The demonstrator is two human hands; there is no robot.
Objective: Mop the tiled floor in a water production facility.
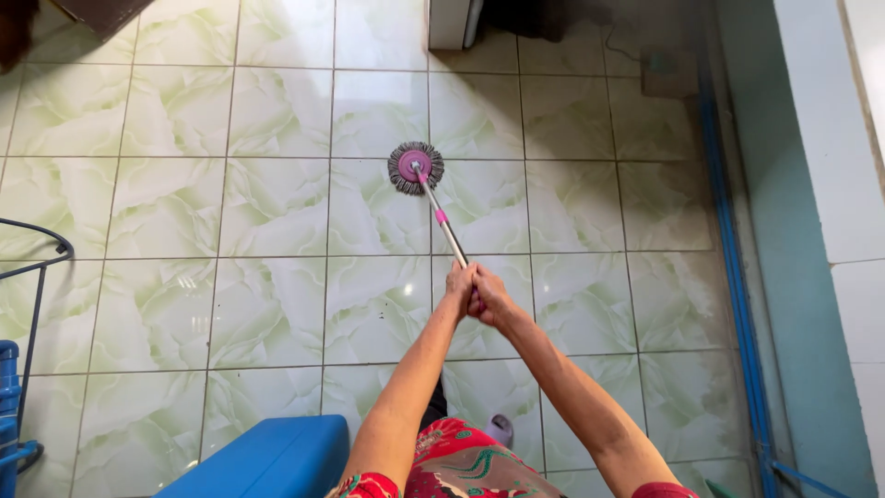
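You stand over a floor (277, 212) of pale green marbled tiles, glossy with reflections. A teal wall (793, 277) runs down the right, with a blue pipe (728, 240) along its foot. A blue bin (267, 459) sits at the bottom edge just left of your arms; what it holds cannot be seen. A dark wire rack (37, 277) stands at the far left. Your mop (433, 194) reaches out ahead, its round grey-fringed head with a pink hub flat on a tile, well away from the wall. Your left hand (458, 281) and right hand (489, 297) touch, both clenched around the handle's near end.
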